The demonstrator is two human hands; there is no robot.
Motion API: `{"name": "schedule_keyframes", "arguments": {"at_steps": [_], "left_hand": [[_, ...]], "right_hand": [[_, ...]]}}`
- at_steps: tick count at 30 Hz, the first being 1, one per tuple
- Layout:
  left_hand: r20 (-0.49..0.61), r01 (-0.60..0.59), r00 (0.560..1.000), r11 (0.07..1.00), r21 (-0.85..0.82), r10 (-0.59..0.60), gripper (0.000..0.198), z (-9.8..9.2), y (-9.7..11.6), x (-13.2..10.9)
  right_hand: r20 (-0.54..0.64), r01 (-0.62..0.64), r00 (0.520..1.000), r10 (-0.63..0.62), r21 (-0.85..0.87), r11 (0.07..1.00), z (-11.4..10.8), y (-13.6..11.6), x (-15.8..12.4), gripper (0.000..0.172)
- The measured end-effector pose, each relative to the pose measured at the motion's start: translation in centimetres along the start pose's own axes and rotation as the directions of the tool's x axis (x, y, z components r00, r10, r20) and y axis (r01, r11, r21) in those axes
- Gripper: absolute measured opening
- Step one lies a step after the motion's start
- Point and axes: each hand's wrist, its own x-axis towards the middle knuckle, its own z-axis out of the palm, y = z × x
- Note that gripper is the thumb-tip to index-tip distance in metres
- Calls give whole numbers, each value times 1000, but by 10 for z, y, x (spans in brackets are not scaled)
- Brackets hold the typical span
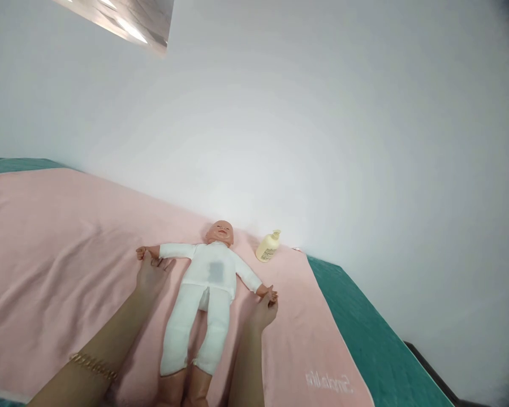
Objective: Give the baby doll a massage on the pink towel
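A baby doll point(212, 268) with a white cloth body lies on its back, head toward the wall and arms spread out to both sides. A grey patch marks its chest. My left hand point(150, 278) holds the doll's hand on the left side, thumb against it and the other fingers partly extended below the sleeve. On the other side, my right hand point(263, 312) is closed around the doll's other hand, with thumb and fingers pinching it. Right of the doll's head stands a pale yellow pump bottle point(267, 247), touched by neither hand.
A pink towel point(89, 226) with some wrinkles lies under the doll, over a green surface point(365, 316) that shows at the right and far left. A white wall point(322, 141) rises behind. A shiny sheet point(139, 22) hangs at top left.
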Motion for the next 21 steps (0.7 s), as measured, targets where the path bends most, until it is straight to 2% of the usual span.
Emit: {"name": "schedule_keyframes", "arguments": {"at_steps": [3,6,11,15,18,20,21], "left_hand": [[-11,-29,1000,999,-19,29,30,0,-2,0],[5,-74,997,997,-16,74,30,0,-4,1],[39,-193,981,978,82,191,19,3,-6,-9],[79,-326,945,907,266,316,14,1,-6,-26],[149,-381,924,825,417,352,27,-5,-9,-37],[278,-487,873,688,538,400,33,-10,-14,-41],[385,-576,817,568,589,430,34,-11,-17,-42]], "right_hand": [[-149,-168,975,166,-2,986,5,7,-2,41],[-230,-262,938,258,13,965,11,8,-3,44],[-195,-293,935,297,49,955,15,-2,-3,55],[-103,-220,968,227,80,972,17,-22,-6,59],[10,-118,993,118,97,988,23,-40,-13,54],[137,14,990,-25,80,997,29,-47,-18,45],[208,117,970,-128,65,991,32,-49,-21,40]]}}
